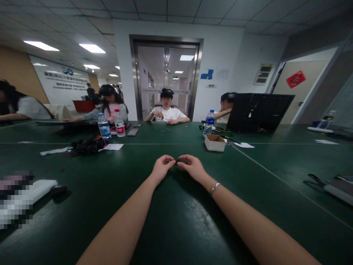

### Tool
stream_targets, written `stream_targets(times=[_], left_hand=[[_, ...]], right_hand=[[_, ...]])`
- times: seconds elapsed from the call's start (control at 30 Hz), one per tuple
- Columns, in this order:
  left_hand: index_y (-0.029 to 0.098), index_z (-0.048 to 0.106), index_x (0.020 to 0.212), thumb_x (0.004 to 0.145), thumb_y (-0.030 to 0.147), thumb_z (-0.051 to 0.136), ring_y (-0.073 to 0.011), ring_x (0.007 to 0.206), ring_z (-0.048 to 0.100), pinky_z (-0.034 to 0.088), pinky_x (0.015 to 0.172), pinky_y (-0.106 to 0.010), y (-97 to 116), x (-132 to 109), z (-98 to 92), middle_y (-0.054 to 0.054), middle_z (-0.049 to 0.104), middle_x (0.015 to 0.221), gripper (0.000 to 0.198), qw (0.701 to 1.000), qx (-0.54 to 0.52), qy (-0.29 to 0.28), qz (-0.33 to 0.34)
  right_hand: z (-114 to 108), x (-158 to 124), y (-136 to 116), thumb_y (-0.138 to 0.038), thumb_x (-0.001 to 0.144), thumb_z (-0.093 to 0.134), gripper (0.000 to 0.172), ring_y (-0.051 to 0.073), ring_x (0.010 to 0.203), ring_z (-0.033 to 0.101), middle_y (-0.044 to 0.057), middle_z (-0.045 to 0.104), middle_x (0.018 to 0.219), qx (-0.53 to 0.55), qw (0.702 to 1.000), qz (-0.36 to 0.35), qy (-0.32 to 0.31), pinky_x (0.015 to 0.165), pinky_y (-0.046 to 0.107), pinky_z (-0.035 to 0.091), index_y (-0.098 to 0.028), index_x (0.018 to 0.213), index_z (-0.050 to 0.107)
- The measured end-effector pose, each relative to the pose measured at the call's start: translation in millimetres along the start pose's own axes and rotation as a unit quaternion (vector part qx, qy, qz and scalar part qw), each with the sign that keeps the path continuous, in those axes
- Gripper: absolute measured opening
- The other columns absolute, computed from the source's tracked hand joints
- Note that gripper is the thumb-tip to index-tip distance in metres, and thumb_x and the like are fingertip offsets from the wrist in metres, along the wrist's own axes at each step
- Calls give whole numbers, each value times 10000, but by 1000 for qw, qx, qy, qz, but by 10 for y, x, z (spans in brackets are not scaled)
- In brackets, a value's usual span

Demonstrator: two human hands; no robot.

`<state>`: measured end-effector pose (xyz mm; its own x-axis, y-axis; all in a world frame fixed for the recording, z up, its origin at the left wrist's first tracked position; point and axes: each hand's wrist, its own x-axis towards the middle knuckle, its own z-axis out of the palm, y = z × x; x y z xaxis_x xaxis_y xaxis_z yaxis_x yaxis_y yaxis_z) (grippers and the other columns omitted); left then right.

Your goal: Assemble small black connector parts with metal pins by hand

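A small dark object (pixel 177 161) is pinched between my two hands just above the green table (pixel 132 173), too small to identify. My left hand (pixel 163 167) grips its left side with thumb and fingertips. On its right side, my right hand (pixel 192 166) closes thumb and fingers on it, with a silver bracelet (pixel 214 188) at the wrist. Beyond my right hand stands an open cardboard box (pixel 215 143).
Two bottles (pixel 104 126) (pixel 120 124) and a black cable bundle (pixel 87 145) lie ahead on the left. Another bottle (pixel 209 122) and a black monitor (pixel 257 111) stand ahead right. A person in white (pixel 168 115) sits opposite.
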<state>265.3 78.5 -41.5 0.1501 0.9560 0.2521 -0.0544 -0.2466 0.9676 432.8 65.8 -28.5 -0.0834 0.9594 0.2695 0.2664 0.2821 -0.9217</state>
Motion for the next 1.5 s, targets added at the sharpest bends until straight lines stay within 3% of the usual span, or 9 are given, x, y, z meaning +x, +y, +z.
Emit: stream_targets(times=[0.23,0.53,0.7,0.87,0.97,1.1,1.23,1.37,1.5], left_hand=[[155,621,855,648,197,699,-179,908,614,477,867,-353,-66,41,-50,-76,655,967,225,997,-61,40,6],[160,569,936,747,190,650,-153,878,596,526,789,-329,19,73,-24,-98,576,1026,207,981,-140,80,-108],[153,578,818,751,220,637,-132,788,583,512,791,-335,24,44,-29,-44,580,881,111,995,-44,46,-71],[201,565,948,642,105,684,-188,1048,552,440,941,-361,18,12,-27,-53,575,1085,341,997,41,66,21],[189,531,1036,757,303,633,-191,947,591,508,783,-332,1,24,-47,-106,558,1119,318,995,65,74,-22],[180,567,868,874,519,373,-169,679,581,493,621,-311,-32,41,-118,-59,603,800,391,975,213,23,-59],[197,570,872,823,403,514,-174,805,581,483,736,-313,-46,39,-171,-44,610,854,219,971,240,-8,-20],[222,491,1164,619,216,728,-223,1058,526,443,893,-366,-29,50,-179,-103,529,1179,594,986,156,50,13],[181,656,872,790,451,551,-265,1056,514,367,983,-424,-5,77,-171,-120,571,1064,301,970,231,78,-2]], right_hand=[[172,190,-37,-214,759,695,160,112,487,636,15,650,635,167,979,116,-15,461,193,531,-126,848,595],[176,141,87,-187,756,683,151,99,543,653,1,649,653,193,977,92,14,516,172,539,-141,876,605],[166,135,69,-175,724,697,191,90,540,639,-10,646,665,178,981,76,10,523,177,530,-142,890,611],[169,140,69,-167,742,665,163,82,528,625,-16,636,656,181,980,78,9,509,173,514,-138,892,606],[162,137,67,-169,736,671,173,82,537,626,-12,639,679,180,981,74,7,509,176,514,-140,895,609],[158,137,72,-169,738,672,169,76,538,621,-12,636,697,173,982,68,19,506,175,514,-144,893,610],[155,147,93,-164,752,657,152,73,538,619,-14,634,698,165,984,65,31,494,169,514,-149,897,612],[146,152,107,-171,753,661,147,72,537,616,-8,642,711,156,985,60,46,494,170,516,-156,894,623],[145,145,107,-197,733,686,175,77,543,619,-5,644,719,158,985,58,39,503,177,520,-159,894,628]])
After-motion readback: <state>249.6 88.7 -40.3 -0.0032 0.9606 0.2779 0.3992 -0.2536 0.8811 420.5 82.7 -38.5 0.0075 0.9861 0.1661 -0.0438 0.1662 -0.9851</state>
